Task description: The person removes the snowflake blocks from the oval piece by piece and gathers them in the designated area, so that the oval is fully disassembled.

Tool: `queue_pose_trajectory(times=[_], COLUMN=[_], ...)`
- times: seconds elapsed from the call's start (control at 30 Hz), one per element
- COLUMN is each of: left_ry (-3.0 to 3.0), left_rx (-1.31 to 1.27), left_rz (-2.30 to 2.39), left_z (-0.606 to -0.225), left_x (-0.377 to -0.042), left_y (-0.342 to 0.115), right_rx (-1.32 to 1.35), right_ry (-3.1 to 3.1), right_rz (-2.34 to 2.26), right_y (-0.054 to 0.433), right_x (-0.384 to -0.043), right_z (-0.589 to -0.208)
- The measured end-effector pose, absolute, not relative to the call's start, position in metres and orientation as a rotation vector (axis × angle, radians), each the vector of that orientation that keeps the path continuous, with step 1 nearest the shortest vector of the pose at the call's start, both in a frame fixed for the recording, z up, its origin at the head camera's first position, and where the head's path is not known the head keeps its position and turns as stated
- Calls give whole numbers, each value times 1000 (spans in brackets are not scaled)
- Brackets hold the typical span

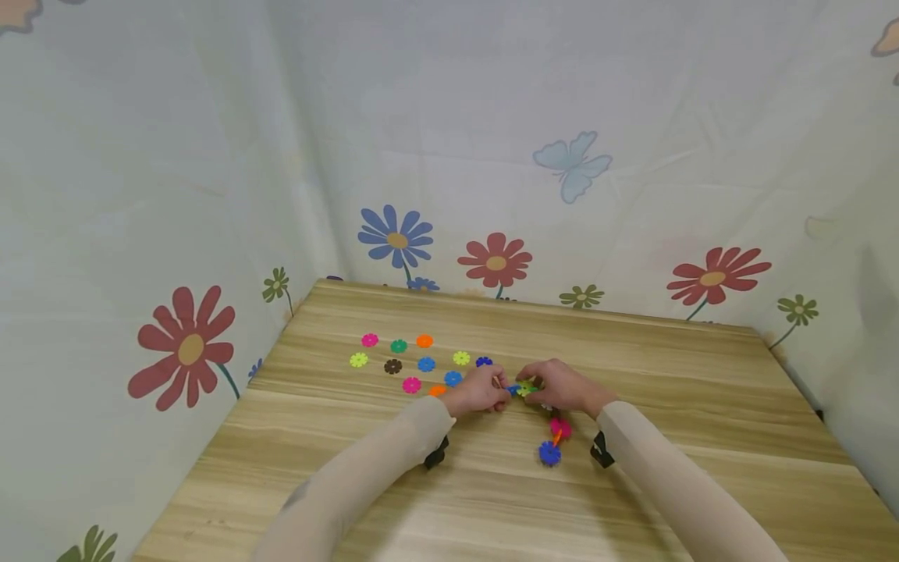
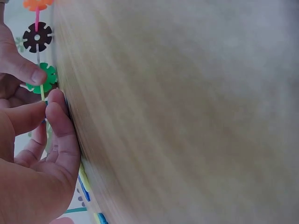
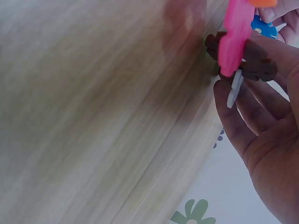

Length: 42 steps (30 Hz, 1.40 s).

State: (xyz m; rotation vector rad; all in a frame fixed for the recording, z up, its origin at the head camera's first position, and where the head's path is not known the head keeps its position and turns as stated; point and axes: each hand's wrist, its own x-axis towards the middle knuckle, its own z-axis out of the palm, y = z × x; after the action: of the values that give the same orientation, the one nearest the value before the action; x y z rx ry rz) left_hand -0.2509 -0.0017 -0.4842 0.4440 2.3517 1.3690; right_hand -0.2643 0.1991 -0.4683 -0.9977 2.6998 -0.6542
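My left hand (image 1: 481,389) pinches a blue notched disc (image 1: 513,390) between thumb and fingertips. Just right of it, my right hand (image 1: 563,385) grips a chain of interlocked plastic discs by its yellow-green disc (image 1: 524,388) end. From under the right hand the chain runs toward me through a pink disc (image 1: 560,428) and an orange one to a dark blue disc (image 1: 550,453). In the left wrist view a green disc (image 2: 49,74) and a brown disc (image 2: 37,37) belong to it. A white disc (image 3: 234,89) shows by the right fingers; the hands hide other links.
Several loose discs lie left of the hands, among them a pink disc (image 1: 369,340), a green disc (image 1: 399,346) and a yellow-green disc (image 1: 359,360). The wooden table (image 1: 667,375) ends at a flower-printed cloth (image 1: 435,94) behind and at the sides.
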Motion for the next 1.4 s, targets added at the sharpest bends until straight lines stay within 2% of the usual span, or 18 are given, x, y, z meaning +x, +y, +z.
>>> queue_pose_trajectory(times=[0.23, 0.7, 1.4], left_ry=[2348, 2554, 2606], left_rx=[470, 520, 575], left_rz=[1374, 1221, 1256], left_z=[-485, -487, -486], left_x=[-251, -255, -255], left_y=[-4, 0, 7], right_rx=[-937, -975, -991], right_ry=[2714, 2711, 2678], right_rz=[-638, -650, -690], right_y=[200, 201, 198], right_x=[-265, -267, -262], right_z=[-471, -474, -469])
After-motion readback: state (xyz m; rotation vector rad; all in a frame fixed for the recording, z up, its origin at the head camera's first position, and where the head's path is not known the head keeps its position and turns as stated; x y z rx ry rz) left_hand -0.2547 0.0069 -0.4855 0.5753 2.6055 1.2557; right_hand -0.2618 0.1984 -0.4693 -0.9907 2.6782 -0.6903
